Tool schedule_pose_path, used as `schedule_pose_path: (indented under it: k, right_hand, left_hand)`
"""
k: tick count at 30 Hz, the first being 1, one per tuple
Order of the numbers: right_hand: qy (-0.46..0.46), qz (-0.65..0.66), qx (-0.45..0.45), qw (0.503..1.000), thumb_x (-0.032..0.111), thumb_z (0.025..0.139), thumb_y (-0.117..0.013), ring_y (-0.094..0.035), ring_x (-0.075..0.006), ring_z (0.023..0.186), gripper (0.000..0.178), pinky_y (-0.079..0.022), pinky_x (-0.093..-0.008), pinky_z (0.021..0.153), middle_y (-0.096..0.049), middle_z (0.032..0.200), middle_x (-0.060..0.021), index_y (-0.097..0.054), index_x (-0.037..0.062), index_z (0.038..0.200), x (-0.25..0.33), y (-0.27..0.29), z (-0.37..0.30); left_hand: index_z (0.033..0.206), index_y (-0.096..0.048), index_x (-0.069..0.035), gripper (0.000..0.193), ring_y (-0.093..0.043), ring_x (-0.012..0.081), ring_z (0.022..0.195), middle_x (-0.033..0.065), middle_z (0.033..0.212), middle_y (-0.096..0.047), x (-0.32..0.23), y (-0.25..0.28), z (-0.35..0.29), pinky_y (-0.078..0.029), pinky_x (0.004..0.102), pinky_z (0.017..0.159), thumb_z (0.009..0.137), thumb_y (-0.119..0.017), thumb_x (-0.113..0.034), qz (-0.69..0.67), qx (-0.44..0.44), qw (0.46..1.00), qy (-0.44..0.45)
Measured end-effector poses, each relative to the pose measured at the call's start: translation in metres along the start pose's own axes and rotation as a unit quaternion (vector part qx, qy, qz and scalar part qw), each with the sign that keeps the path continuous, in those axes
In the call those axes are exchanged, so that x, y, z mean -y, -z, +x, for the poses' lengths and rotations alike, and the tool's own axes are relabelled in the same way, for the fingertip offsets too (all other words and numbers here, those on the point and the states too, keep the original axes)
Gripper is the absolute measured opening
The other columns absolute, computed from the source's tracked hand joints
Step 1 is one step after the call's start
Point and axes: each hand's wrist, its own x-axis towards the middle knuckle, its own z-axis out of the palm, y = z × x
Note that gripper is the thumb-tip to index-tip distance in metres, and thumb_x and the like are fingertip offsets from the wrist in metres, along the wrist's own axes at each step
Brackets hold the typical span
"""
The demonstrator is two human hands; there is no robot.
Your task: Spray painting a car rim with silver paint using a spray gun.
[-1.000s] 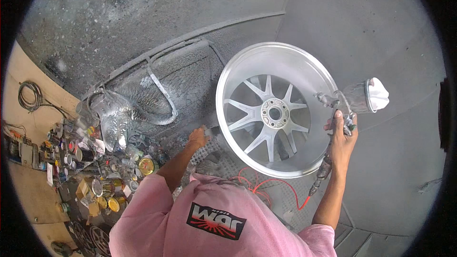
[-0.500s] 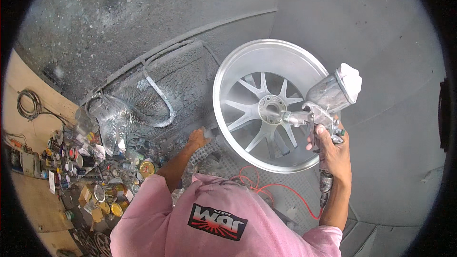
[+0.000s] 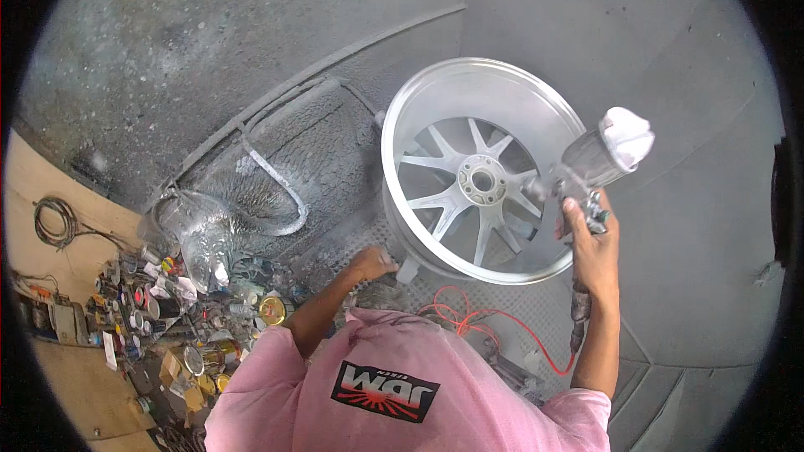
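Note:
A silver alloy wheel rim stands tilted in front of me, its spokes and hub showing inside the deep barrel. My right hand is wrapped round a spray gun at the rim's right side. The gun's nozzle is blurred and points left toward the spokes. White wrapping covers the end of its metal cup. Just below the rim's lower left, my left hand has its fingers closed at a pale grey flat piece; how that piece joins the wheel or its support is hidden.
An orange-red air hose loops over the patterned metal floor. Paint-caked panels with a curved bar stand left of the wheel. Farther left lie several cans, cups and scraps. Grey walls rise ahead and on the right.
My left hand and the grey piece have shifted right and slightly down. The rim has turned, with its spokes at new angles. The spray gun has moved slightly right, and the view has shifted.

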Motion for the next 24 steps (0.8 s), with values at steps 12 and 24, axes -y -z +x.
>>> schedule_pose_path:
  k: [12, 24]
  right_hand:
    - [-0.018, 0.047, -0.016, 0.999, 0.017, 0.102, -0.062, -0.055, -0.0076, 0.064, 0.018, -0.044, -0.0253, 0.058, -0.061, 0.076, 0.0006, -0.063, 0.0005, 0.108, -0.039, -0.032, 0.032]
    - [-0.080, 0.103, 0.078, 0.988, 0.021, 0.102, -0.063, -0.057, -0.0097, 0.063, 0.022, -0.046, -0.0249, 0.059, -0.062, 0.078, -0.0012, -0.063, 0.0014, 0.111, -0.038, -0.026, 0.029]
  left_hand:
    - [0.145, -0.034, -0.006, 0.079, -0.042, 0.0499, 0.133, 0.0287, 0.151, -0.030, -0.014, 0.108, 0.021, -0.045, 0.0516, 0.106, 0.084, -0.078, -0.030, 0.108, -0.433, 0.894, 0.029]
    - [0.136, -0.052, -0.014, 0.058, -0.052, 0.0455, 0.125, 0.0244, 0.145, -0.039, -0.007, 0.083, 0.011, -0.050, 0.0510, 0.100, 0.085, -0.077, -0.021, 0.128, -0.385, 0.913, 0.040]
